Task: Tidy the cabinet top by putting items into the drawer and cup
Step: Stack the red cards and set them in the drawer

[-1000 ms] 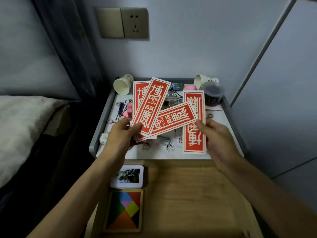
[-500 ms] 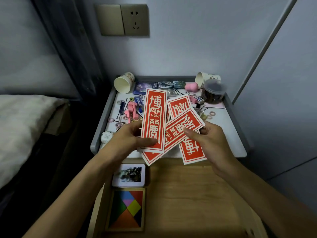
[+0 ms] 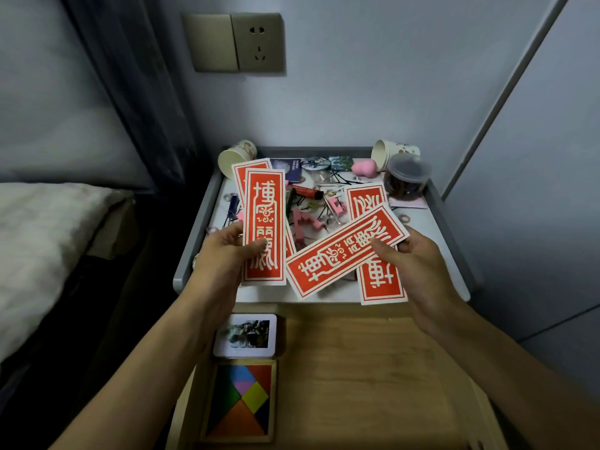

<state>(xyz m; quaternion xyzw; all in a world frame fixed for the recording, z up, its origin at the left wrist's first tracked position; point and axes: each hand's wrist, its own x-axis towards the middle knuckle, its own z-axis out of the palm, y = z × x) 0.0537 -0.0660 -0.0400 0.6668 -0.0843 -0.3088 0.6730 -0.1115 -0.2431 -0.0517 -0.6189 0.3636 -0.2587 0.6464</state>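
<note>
Several long red cards with cream lettering are held above the cabinet top. My left hand pinches two upright ones, the front card hiding most of the one behind. My right hand pinches a slanted card and another card under it. Two paper cups lie on their sides at the back, one at the left and one at the right. The open wooden drawer is below my hands.
Small clutter covers the cabinet top: pink clips, a pink sponge, badges, hair ties, a lidded clear jar. In the drawer lie a white photo box and a coloured tangram. A bed is at the left.
The fanned cards have been split into two pairs: my left hand drew its pair to the left and upright, my right hand carried its pair to the right.
</note>
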